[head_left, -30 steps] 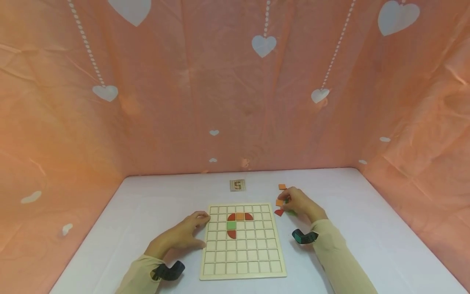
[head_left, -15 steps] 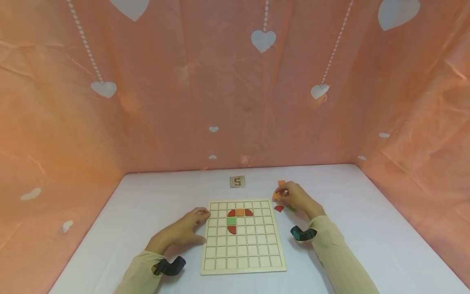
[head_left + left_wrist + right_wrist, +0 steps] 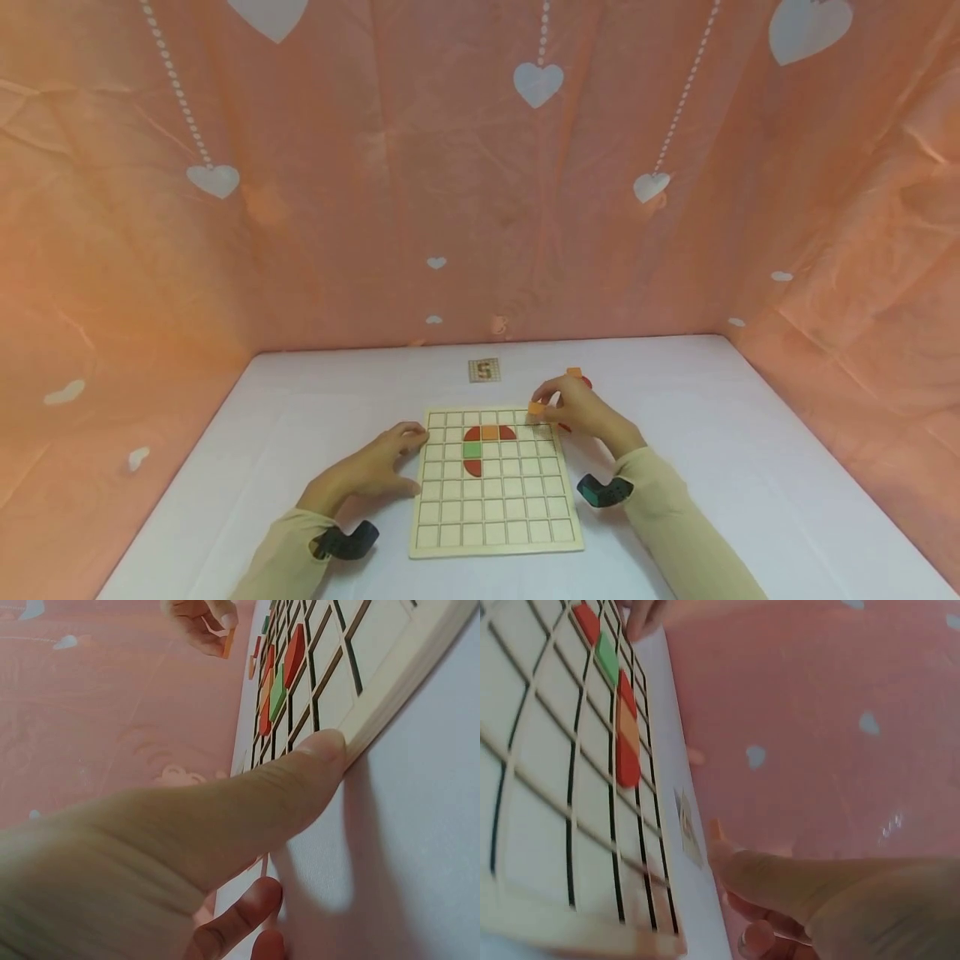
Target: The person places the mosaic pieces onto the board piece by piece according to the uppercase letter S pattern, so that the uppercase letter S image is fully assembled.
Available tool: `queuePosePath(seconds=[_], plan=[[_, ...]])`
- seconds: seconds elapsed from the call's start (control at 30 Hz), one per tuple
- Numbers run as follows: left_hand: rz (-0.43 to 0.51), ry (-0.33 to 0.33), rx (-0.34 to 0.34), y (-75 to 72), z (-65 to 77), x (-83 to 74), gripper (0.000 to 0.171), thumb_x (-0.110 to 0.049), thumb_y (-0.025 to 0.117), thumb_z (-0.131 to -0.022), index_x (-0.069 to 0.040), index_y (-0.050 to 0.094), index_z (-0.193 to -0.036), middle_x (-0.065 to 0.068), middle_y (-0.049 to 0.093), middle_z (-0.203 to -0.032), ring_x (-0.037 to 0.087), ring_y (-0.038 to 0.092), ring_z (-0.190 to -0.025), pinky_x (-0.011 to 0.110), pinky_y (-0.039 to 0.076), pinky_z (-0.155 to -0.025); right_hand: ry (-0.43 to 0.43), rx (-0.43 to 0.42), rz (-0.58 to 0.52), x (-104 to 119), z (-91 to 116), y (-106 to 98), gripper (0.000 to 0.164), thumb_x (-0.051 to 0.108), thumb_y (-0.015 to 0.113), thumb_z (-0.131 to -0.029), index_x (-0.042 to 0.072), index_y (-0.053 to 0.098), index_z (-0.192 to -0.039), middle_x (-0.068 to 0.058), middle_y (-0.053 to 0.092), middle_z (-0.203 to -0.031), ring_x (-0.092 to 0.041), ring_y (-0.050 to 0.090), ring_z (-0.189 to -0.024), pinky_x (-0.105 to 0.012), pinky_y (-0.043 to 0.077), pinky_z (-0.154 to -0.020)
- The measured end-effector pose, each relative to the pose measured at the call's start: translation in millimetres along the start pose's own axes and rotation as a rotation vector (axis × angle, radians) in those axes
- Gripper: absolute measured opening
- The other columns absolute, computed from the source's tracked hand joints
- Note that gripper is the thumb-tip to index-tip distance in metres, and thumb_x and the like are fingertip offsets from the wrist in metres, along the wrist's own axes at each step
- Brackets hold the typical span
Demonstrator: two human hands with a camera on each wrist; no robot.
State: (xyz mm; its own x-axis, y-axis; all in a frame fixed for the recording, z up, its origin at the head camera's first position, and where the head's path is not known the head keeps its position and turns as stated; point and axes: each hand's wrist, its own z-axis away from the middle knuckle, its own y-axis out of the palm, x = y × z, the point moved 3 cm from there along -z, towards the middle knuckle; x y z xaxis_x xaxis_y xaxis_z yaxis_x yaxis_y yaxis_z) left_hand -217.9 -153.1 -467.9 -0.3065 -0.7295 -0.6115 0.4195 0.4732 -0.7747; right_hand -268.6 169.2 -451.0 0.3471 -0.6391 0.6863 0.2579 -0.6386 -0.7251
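My right hand [image 3: 583, 410] pinches an orange square tile [image 3: 536, 408] between thumb and fingers, over the far right corner of a pale wooden grid board [image 3: 495, 505]. In the right wrist view only a sliver of this tile shows beyond the thumb. Set in the board's cells are red quarter-round tiles [image 3: 507, 433], another orange square [image 3: 490, 432] and a green square [image 3: 472, 450]. At the board's left edge rests my left hand [image 3: 369, 468], fingers spread and relaxed. Its thumb [image 3: 319, 750] touches the rim in the left wrist view.
A small card [image 3: 484, 370] with an S-shaped pattern lies behind the board. Loose tiles, among them an orange square [image 3: 573, 372] and a red piece [image 3: 587, 383], lie right of the board, partly hidden by my right hand. Pink cloth [image 3: 480, 208] hangs behind the white table [image 3: 315, 400].
My right hand has picked up the orange square tile from the loose pieces and carried it left over the board's corner. The left hand stays at the board's edge.
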Motion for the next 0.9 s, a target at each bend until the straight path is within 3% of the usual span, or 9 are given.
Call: queuePosePath(seconds=[0.1, 0.33, 0.47, 0.7, 0.9], plan=[[0.010, -0.008, 0.005, 0.2, 1.0, -0.4, 0.083, -0.014, 0.086, -0.076, 0.005, 0.047, -0.147, 0.020, 0.039, -0.157, 0.046, 0.032, -0.148, 0.060, 0.028, -0.122, -0.019, 0.023, 0.003, 9.9, 1.3, 5.9, 0.018, 0.002, 0.073, -0.087, 0.000, 0.073, -0.105, -0.010, 0.067, -0.095, -0.007, 0.048, -0.059, -0.019, 0.043, -0.053], [0.008, 0.010, 0.007, -0.9, 2.3, -0.8, 0.082, -0.015, 0.086, -0.077, 0.005, 0.048, -0.147, 0.023, 0.038, -0.156, 0.048, 0.034, -0.146, 0.062, 0.031, -0.120, -0.089, 0.099, 0.081, 31.8, 1.5, 26.9, 0.019, 0.007, 0.077, -0.087, 0.004, 0.074, -0.106, -0.006, 0.072, -0.100, -0.009, 0.057, -0.080, -0.020, 0.050, -0.070], [0.009, 0.011, 0.008, -1.0, 3.6, -0.6, 0.082, -0.015, 0.086, -0.077, 0.005, 0.047, -0.147, 0.023, 0.038, -0.156, 0.048, 0.033, -0.147, 0.062, 0.031, -0.120, -0.140, 0.142, 0.086, 42.4, 2.6, 38.0, 0.021, 0.008, 0.079, -0.085, 0.003, 0.074, -0.105, -0.006, 0.073, -0.099, -0.011, 0.056, -0.080, -0.020, 0.049, -0.072], [0.014, 0.001, 0.003, -0.7, 5.2, -0.9, 0.082, -0.015, 0.086, -0.078, 0.005, 0.047, -0.147, 0.021, 0.038, -0.156, 0.048, 0.033, -0.147, 0.062, 0.031, -0.120, -0.127, 0.190, 0.084, 52.7, 5.0, 51.1, 0.018, 0.006, 0.078, -0.085, 0.005, 0.074, -0.103, -0.004, 0.073, -0.100, -0.013, 0.060, -0.089, -0.026, 0.054, -0.082], [0.020, -0.002, 0.000, -1.5, 4.8, -1.7, 0.083, -0.015, 0.086, -0.077, 0.005, 0.046, -0.147, 0.020, 0.039, -0.156, 0.046, 0.037, -0.145, 0.062, 0.032, -0.120, -0.126, 0.238, 0.093, 58.6, 8.8, 58.4, 0.017, 0.009, 0.081, -0.083, 0.009, 0.073, -0.098, 0.001, 0.069, -0.092, -0.011, 0.053, -0.082, -0.022, 0.048, -0.073]])
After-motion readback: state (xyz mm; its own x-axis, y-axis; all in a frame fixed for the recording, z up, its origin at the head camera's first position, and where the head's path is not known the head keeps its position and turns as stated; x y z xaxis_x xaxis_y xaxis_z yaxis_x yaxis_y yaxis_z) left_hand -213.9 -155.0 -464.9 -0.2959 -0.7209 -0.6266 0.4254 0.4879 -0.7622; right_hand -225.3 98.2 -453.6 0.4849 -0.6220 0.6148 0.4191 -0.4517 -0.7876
